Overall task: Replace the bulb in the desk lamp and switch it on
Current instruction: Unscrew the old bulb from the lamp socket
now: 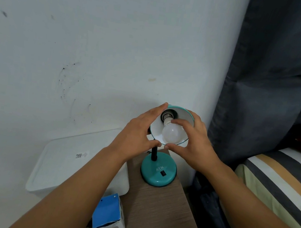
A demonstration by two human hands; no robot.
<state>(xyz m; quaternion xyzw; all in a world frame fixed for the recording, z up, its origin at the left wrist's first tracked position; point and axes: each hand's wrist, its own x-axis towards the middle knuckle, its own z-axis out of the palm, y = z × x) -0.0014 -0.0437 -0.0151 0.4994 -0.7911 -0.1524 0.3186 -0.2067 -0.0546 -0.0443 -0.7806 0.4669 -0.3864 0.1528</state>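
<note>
A teal desk lamp stands on a wooden table (161,214), its round base (153,177) carrying a black rocker switch (163,173). The shade (184,118) is tilted up toward me, white inside. A frosted white bulb (171,135) sits at the socket with its metal screw thread showing. My left hand (135,136) grips the shade's left rim, fingers over the top and thumb at the bottom. My right hand (197,145) holds the bulb, index finger across its neck and thumb under it; its other fingers wrap behind the shade.
A blue and white bulb box (107,217) stands at the table's near left edge. A white plastic bin (66,162) sits lower left against the wall. A striped bed (280,180) and grey headboard fabric (263,90) close in on the right.
</note>
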